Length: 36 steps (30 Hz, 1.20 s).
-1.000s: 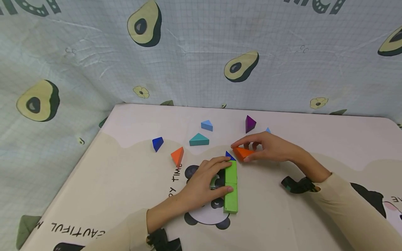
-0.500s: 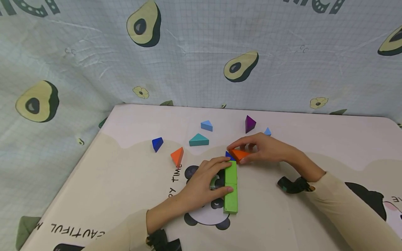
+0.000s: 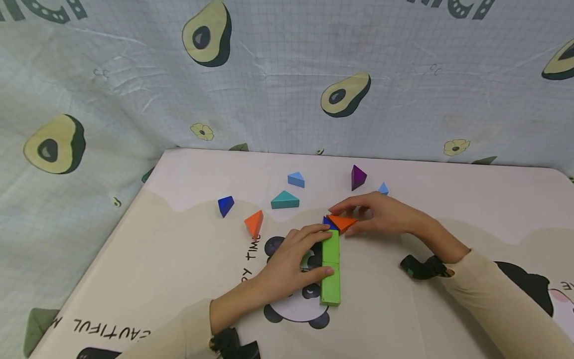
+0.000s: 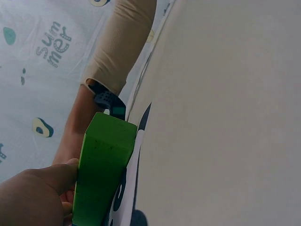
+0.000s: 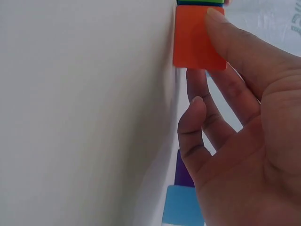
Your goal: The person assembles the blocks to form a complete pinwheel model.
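Two green blocks (image 3: 330, 269) lie end to end in a column, with a blue triangular block (image 3: 329, 223) at their far end. My left hand (image 3: 291, 262) rests along their left side, its thumb on the nearer green block and its fingertips at the far one, by the blue piece. In the left wrist view, the thumb lies against the side of a green block (image 4: 103, 169). My right hand (image 3: 381, 212) has thumb and index finger on either side of an orange triangular block (image 3: 342, 222), whose tip meets the blue one. The right wrist view shows the thumb on the orange face (image 5: 193, 37).
Behind the hands lie a teal triangular block (image 3: 284, 201), two light blue ones (image 3: 296, 179) (image 3: 383, 189) and a purple one (image 3: 358, 178). Another orange block (image 3: 254, 224) and a dark blue one (image 3: 225, 205) sit left. A printed cloth (image 3: 287, 75) hangs beyond the table.
My right hand has brought the orange block left against the blue one, and its fingers now cover less of it. My left hand stays in place.
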Tool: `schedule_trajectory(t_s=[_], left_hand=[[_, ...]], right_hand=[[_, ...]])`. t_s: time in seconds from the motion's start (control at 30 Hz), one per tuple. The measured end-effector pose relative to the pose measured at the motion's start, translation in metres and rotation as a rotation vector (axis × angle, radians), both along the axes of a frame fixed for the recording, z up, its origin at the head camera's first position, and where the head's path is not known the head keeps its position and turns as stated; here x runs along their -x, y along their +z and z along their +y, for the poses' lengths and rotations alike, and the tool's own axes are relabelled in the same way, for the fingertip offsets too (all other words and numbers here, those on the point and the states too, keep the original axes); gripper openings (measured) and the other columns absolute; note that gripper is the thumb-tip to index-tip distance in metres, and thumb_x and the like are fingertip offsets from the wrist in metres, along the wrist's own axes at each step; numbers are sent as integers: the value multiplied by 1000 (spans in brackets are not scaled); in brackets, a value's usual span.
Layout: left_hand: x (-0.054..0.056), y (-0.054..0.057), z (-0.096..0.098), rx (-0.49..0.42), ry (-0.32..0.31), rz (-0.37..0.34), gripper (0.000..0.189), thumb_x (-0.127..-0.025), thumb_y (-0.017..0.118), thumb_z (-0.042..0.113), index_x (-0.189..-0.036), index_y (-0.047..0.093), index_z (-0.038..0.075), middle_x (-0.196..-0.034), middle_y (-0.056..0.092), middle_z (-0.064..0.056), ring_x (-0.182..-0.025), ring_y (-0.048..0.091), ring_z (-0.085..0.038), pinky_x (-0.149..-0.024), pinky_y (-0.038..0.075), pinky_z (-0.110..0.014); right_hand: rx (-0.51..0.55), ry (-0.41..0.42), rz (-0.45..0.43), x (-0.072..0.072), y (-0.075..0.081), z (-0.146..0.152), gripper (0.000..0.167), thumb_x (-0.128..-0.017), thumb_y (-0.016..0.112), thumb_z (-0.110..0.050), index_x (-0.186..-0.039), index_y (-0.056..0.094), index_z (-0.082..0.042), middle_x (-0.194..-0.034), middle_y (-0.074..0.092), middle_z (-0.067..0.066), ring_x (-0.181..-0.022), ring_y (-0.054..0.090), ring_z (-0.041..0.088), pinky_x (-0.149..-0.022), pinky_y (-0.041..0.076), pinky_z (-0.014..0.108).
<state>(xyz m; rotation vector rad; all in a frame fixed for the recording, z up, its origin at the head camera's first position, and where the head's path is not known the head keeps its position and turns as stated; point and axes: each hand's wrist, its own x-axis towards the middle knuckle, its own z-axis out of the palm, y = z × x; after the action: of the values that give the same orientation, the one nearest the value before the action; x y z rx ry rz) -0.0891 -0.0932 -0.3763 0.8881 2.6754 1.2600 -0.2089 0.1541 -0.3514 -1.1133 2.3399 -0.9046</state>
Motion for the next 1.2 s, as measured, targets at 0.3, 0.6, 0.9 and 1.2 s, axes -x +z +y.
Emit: schedule_trajectory(t_s=[0.3, 0.6, 0.9, 1.2], left_hand=[[0, -1, 1, 4, 5, -4, 60, -89, 67, 39, -141, 47, 17, -149, 33, 8, -116, 38, -12, -93, 39, -31], [-1, 1, 1, 7, 6, -8, 60, -89, 68, 38, -141, 47, 17, -149, 34, 8, -115, 39, -11, -92, 40, -30], [-1, 0, 0, 6, 10, -11, 61, -88, 68, 38, -141, 47, 17, -149, 34, 9, -116, 38, -11, -92, 39, -31], [0, -1, 0, -9, 7, -26, 60, -88, 69, 37, -141, 47, 18, -150, 33, 9, -117, 38, -12, -94, 39, -33]], right_hand=[[3, 2, 19, 0, -3, 0, 39, -83, 75, -31, -120, 66, -22, -108, 65, -11, -94, 55, 13, -79, 46, 33], [-5, -13, 11, 0, -4, -3, 38, -83, 75, -31, -119, 67, -23, -107, 65, -12, -93, 55, 13, -77, 45, 33], [-1, -1, 16, 1, -3, -3, 38, -83, 75, -32, -119, 66, -24, -107, 65, -12, -93, 56, 12, -77, 46, 32], [-1, 1, 20, 0, -2, -4, 37, -83, 75, -31, -119, 66, -23, -105, 65, -12, -91, 55, 13, -75, 46, 31]])
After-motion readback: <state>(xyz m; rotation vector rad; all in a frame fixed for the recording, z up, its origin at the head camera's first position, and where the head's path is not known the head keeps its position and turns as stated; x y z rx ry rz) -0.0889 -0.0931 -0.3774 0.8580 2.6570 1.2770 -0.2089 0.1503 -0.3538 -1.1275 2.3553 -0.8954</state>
